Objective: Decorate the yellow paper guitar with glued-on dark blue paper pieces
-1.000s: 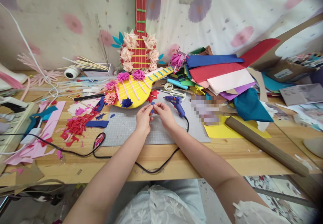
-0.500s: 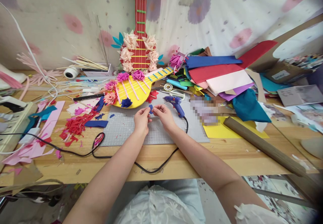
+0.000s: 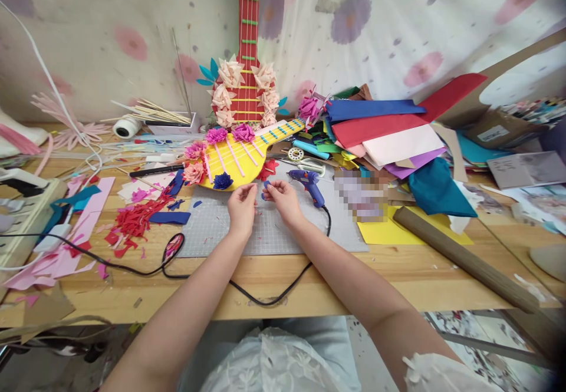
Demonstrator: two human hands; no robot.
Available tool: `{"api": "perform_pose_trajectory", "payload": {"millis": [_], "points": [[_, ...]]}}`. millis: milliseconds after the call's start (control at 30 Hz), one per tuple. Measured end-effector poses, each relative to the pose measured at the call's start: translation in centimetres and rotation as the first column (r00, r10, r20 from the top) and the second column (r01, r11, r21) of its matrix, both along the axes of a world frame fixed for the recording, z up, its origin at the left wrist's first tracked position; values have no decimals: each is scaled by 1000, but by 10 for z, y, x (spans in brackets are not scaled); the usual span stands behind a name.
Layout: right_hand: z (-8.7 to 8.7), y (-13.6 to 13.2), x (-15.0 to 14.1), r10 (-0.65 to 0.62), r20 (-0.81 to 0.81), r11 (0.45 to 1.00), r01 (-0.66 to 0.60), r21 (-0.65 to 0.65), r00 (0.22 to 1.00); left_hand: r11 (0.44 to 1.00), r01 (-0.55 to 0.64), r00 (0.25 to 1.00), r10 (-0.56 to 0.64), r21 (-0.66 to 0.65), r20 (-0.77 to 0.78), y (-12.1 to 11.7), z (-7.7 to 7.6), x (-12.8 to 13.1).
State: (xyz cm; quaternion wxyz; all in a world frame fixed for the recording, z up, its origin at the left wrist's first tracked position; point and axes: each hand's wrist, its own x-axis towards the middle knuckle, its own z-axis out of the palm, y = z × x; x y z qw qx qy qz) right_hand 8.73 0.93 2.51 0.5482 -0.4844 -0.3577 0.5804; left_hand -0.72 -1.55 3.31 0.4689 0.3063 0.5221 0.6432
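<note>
Ahead of me, a red toy guitar (image 3: 248, 93) decked with peach folded flowers (image 3: 230, 74) stands before a white flower-printed curtain (image 3: 389, 50). On my left I see an off-white power strip (image 3: 39, 204) and, farther back, thin pale sticks (image 3: 161, 112); on my right, a long brown tube (image 3: 464, 259) lies partly over a flat yellow sheet (image 3: 384, 233).

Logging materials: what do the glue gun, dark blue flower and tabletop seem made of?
Glue gun: probably satin plastic, smooth moulded body. Dark blue flower: likely matt paper or felt, thin layered petals. Tabletop: apparently satin wood, with visible grain.
</note>
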Motion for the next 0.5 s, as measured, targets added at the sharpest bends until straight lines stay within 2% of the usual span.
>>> {"api": "perform_pose_trajectory", "payload": {"millis": [133, 300, 367, 500], "points": [[0, 0, 7, 35, 60, 999, -36, 4, 998, 984, -3, 980, 38, 176, -196, 3, 5, -11], [-7, -1, 13, 13, 140, 1000, -15, 9, 990, 969, 94, 905, 12, 227, -426, 5, 4, -11], [-12, -1, 15, -1, 173, 1000, -3, 25, 985, 970, 77, 845, 59, 231, -532, 5, 2, -12], [-22, -1, 20, -30, 262, 997, 11, 73, 965, 956, 19, 673, 204, 291, -711, 3, 0, -18]]}}
